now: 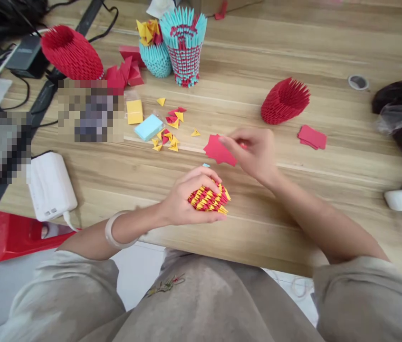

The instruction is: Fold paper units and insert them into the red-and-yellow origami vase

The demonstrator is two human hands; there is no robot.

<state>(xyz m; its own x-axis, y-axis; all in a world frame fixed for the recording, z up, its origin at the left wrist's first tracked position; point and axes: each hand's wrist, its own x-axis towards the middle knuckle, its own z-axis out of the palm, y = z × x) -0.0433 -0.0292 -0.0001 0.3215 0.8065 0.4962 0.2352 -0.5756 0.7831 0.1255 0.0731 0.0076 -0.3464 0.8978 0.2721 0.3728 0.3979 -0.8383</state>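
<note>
My left hand point(190, 197) is wrapped round a red and yellow piece of modular paper origami point(208, 198), its pointed tips facing right. Above and to the right of it, my right hand point(253, 152) is closed in a pinch, with a small red folded paper piece point(243, 144) showing between the fingers. Beside those fingertips, red paper sheets point(220, 150) lie fanned on the table. Loose yellow and red paper triangles point(173, 142) are scattered to the left, near a light blue paper stack point(148, 127) and a yellow paper stack point(134, 111).
Farther back stand a blue and red origami vase point(186, 59) and a smaller blue one point(156, 59). Red origami vases lie at left point(72, 54) and right point(279, 104). Red cards point(312, 137), a tape roll point(358, 82) and a white power bank point(52, 186) are on the table.
</note>
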